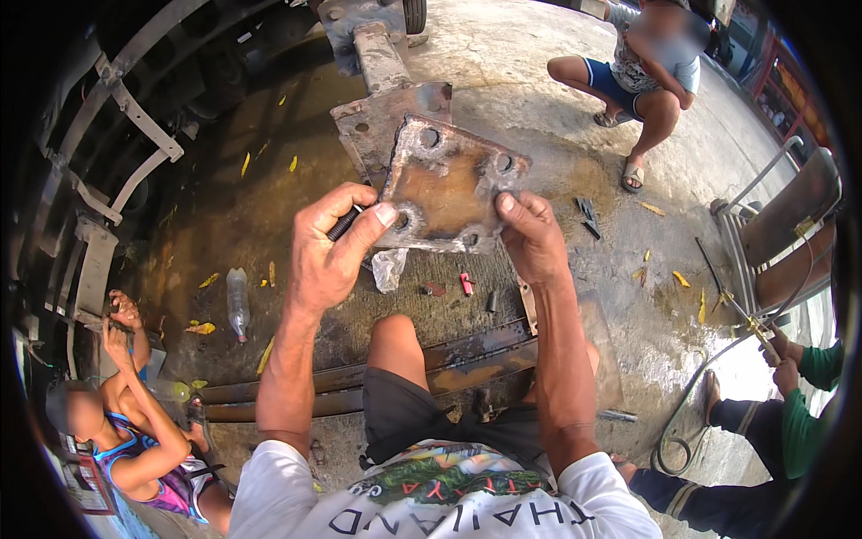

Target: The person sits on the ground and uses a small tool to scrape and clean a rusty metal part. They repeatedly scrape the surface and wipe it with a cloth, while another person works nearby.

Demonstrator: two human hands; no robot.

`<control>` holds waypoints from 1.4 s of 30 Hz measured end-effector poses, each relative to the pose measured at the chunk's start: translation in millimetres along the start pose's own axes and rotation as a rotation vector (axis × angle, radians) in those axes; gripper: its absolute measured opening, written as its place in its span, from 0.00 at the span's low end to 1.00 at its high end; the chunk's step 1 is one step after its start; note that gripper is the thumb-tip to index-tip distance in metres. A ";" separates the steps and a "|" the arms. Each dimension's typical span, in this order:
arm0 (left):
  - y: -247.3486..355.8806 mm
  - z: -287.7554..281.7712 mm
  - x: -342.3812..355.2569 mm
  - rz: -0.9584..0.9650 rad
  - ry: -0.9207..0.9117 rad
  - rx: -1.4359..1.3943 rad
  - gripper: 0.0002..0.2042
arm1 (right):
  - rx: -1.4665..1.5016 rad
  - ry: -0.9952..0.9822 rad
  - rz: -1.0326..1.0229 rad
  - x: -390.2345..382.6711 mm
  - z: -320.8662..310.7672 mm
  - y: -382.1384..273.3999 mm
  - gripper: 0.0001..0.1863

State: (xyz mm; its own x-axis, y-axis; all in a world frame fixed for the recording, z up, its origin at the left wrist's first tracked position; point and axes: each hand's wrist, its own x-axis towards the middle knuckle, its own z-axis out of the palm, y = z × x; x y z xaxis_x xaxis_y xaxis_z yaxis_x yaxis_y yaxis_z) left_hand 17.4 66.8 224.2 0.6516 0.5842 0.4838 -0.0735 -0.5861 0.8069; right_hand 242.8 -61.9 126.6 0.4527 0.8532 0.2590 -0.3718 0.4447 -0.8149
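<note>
- Our left hand (323, 256) is closed on the metal plate (440, 193), thumb over its near left corner, with a dark bolt (342, 224) also caught between fingers and palm.
- Our right hand (534, 238) pinches the plate's right edge, thumb on the upper face beside a hole.
- We have the plate raised in front of us, above the floor, a hole near each corner; its left edge is ragged and its near edge straighter.
- Beyond its far left edge stands a steel beam (382, 58) with a holed end; we cannot tell whether the two touch.
- Between our plate and the crouching person (651, 76) at far right, concrete floor (548, 121) gives us room.
- Long bars (476, 349) cross the floor near our knees, limiting space there.
- A plastic bottle (238, 305) stands or lies left of our left forearm.
- At near right, green sleeves (813, 404) reach toward a torch (759, 332), its hose (687, 404) curling on the floor.
</note>
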 end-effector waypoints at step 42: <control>32.2 -39.8 124.5 0.213 -0.234 0.905 0.13 | 0.230 0.122 0.252 84.2 71.0 93.9 0.19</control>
State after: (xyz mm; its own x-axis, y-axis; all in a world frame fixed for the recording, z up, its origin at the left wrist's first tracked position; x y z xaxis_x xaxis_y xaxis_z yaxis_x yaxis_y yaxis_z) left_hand 66.2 143.1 323.9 0.8335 0.3455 0.4312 0.3392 -0.9360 0.0944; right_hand 188.5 71.1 108.7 0.4120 0.9111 -0.0103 -0.6502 0.2861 -0.7038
